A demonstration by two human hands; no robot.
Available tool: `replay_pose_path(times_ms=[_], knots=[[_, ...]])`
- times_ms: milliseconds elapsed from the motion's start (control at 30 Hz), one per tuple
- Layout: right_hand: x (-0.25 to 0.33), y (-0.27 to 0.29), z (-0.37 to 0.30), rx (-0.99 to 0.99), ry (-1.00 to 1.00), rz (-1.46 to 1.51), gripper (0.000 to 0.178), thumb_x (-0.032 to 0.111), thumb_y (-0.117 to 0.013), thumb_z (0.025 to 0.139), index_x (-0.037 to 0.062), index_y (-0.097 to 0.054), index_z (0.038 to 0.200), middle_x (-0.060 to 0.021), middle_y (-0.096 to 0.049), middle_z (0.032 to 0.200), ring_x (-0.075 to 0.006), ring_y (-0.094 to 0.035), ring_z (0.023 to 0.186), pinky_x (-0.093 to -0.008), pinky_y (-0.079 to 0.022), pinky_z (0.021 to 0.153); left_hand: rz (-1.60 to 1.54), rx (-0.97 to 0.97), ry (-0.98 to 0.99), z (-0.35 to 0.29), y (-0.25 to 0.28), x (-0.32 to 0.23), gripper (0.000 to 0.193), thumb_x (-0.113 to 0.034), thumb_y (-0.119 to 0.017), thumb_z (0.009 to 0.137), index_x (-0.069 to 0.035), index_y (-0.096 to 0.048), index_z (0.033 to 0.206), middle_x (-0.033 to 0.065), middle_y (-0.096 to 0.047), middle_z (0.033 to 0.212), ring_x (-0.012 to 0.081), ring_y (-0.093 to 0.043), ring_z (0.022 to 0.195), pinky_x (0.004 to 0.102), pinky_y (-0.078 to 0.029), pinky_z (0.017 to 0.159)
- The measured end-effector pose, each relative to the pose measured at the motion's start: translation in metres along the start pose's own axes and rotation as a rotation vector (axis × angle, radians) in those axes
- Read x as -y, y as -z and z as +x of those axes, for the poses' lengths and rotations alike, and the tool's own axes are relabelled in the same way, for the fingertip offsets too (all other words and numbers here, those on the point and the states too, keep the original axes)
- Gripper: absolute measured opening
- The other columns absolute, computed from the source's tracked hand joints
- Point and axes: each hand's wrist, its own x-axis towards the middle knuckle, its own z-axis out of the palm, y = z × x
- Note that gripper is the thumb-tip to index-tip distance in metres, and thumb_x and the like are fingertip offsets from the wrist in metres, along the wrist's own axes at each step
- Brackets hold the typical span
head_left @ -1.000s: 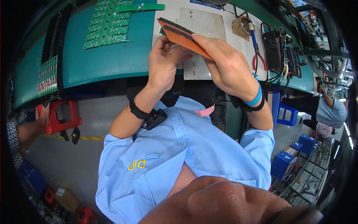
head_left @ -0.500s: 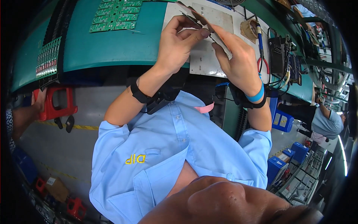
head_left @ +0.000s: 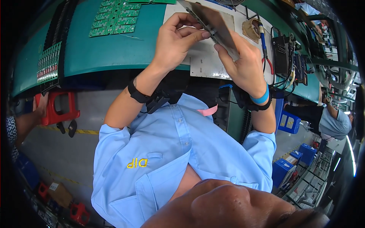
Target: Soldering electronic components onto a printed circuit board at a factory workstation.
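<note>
1. Blue band on its wrist, the right hand (head_left: 244, 57) pinches a thin brown panel (head_left: 219, 26) by its near end, thumb to one side, fingers largely hidden.
2. Curled inward, the left hand (head_left: 173, 43) has its thumb and fingertips at the panel's left edge; whether they grip it or merely touch, one cannot tell.
3. Tilted steeply, the panel is raised above the metal plate (head_left: 207, 68) and hides part of it; small parts line its left edge.
4. Just right of the metal plate stand a tan roll (head_left: 251, 29) and a blue-handled soldering iron (head_left: 262, 38), with a red-handled tool (head_left: 271, 66) near them.
5. Farther right of the plate, a black box (head_left: 279, 49) sits among cables.
6. Left of the plate, green circuit boards (head_left: 116, 19) lie in rows on the teal worktop (head_left: 102, 53), a thin wire (head_left: 131, 37) beside them.
7. Well left of the plate, another green board (head_left: 49, 62) rests by black rails, and a red stool (head_left: 57, 114) stands lower, on the floor.
</note>
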Motion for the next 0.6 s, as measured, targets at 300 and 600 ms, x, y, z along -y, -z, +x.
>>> replay_pose_path(times_ms=[300, 600], knots=[[-0.002, -0.007, -0.019, -0.109, -0.502, 0.540, 0.031, 0.014, -0.058, 0.102, -0.0057, -0.060, 0.126, -0.0095, -0.070, 0.113, -0.0151, -0.064, 0.103, -0.0284, -0.049, 0.090, 0.284, 0.057, 0.013, 0.031, -0.011, -0.039, 0.014, -0.010, -0.076, 0.085, -0.002, -0.069, 0.093, 0.0031, -0.065, 0.079, 0.0144, -0.062, 0.071, 0.0275, -0.051, 0.066], [-0.010, -0.040, -0.045, -0.459, -0.516, 1.158, 0.037, 0.014, -0.048, 0.103, -0.0039, -0.051, 0.136, -0.0113, -0.062, 0.127, -0.0197, -0.059, 0.118, -0.0349, -0.045, 0.104, 0.884, 0.564, 0.157, 0.065, -0.039, -0.070, 0.024, -0.010, -0.074, 0.092, -0.001, -0.061, 0.110, 0.0007, -0.064, 0.078, 0.0086, -0.060, 0.074, 0.0248, -0.048, 0.065]])
